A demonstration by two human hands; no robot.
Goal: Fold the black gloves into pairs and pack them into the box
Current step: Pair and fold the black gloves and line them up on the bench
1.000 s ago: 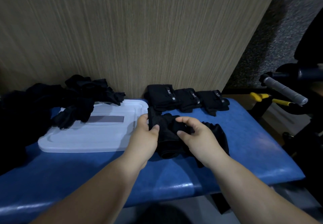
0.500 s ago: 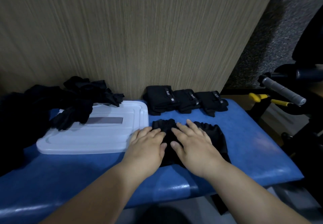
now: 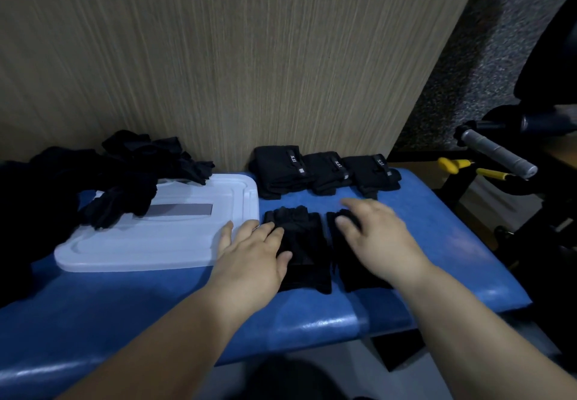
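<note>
Two black gloves lie flat side by side on the blue padded bench (image 3: 437, 243). My left hand (image 3: 253, 253) rests with straight fingers on the left glove (image 3: 303, 243). My right hand (image 3: 371, 237), blurred, lies flat over the right glove (image 3: 352, 274) and hides most of it. Three folded black glove pairs (image 3: 324, 170) sit in a row against the wall behind them. A loose heap of black gloves (image 3: 125, 174) lies at the left, partly on the white box lid (image 3: 175, 237).
A wood-grain wall panel (image 3: 249, 56) stands right behind the bench. To the right, off the bench, are a grey-handled bar (image 3: 496, 156), yellow-handled tools (image 3: 468, 168) and dark equipment. More black fabric (image 3: 18, 212) fills the far left edge.
One second ago both hands held a bunched glove; they then pressed it flat. Now the two gloves lie apart with a gap, and my right hand has slid to the right.
</note>
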